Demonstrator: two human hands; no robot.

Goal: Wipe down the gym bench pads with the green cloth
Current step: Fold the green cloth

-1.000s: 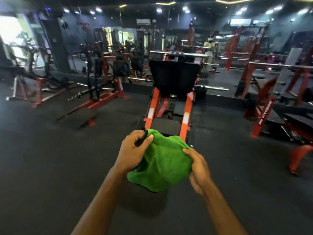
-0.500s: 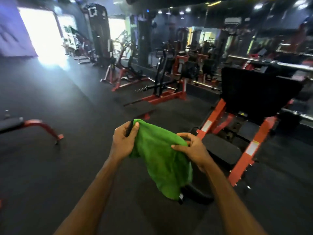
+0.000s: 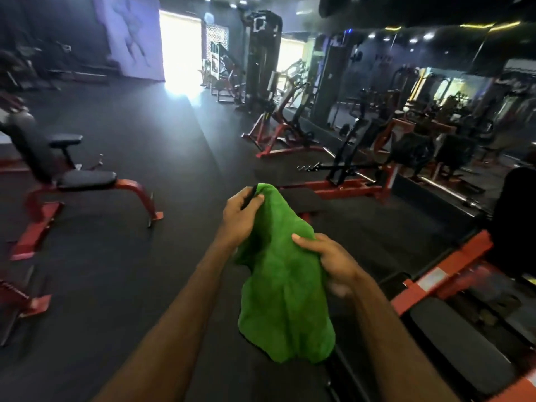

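Above open floor (image 3: pixel 145 285): both hands grip green cloth (image 3: pixel 285 300).

**Dim gym hall, bright doorway**

A dark rubber floor (image 3: pixel 121 285) fills the room. A bright doorway (image 3: pixel 179 44) glares at the far end beside a purple wall mural (image 3: pixel 130 36). Red-framed machines (image 3: pixel 290 134) line the mirrored wall (image 3: pixel 435 91) on the right under small ceiling spotlights (image 3: pixel 412 39).

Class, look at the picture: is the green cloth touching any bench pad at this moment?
No: the green cloth hangs in the air between the left hand and right hand, clear of every pad.
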